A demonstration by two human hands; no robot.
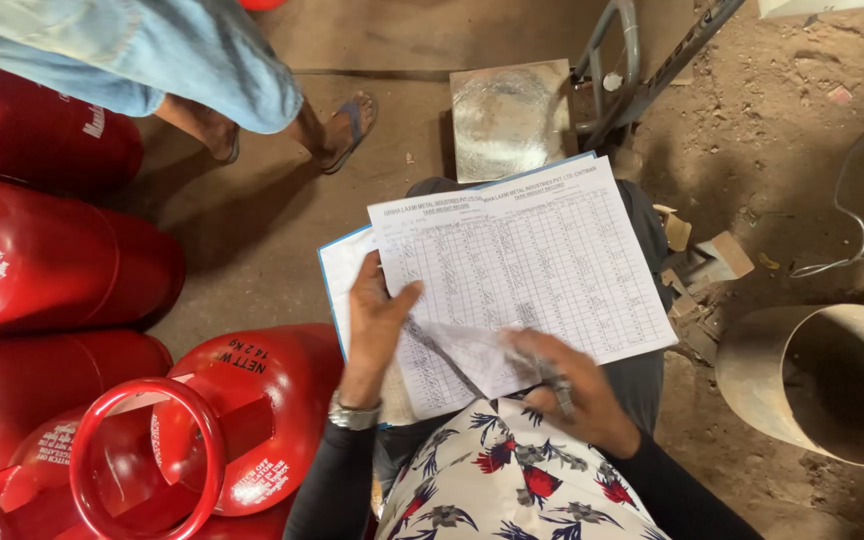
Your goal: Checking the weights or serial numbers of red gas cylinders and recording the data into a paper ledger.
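At nine o'clock, red-painted steel gas cylinders point(42, 265) are lying on their sides in a stack, and the nearest one, a red cylinder with a round ring handle point(242, 420), is resting at seven o'clock, just beside the person's left forearm. At eleven o'clock another person's legs in pale blue shorts and sandals point(252, 100) are standing on the dirt floor, well apart from the paperwork.

In the centre, the white printed record sheet ruled into a fine grid point(542, 265) is lying on the person's lap over a blue-edged pad. The left hand point(377, 320) is pressing down on the sheet's left edge, thumb spread away from the fingers, pinning the paper flat. Much of the grid is looking filled with small entries, though they are too fine to judge how many rows are remaining blank.

At six o'clock the right hand point(562, 385) is closed around a dark slim pen point(557, 385), hovering at the sheet's lower edge beside a loose, blurred slip of paper.

At twelve o'clock a square shiny metal plate point(510, 118) is sitting on the ground; at four o'clock a rusty open steel drum point(832, 385) is standing apart.
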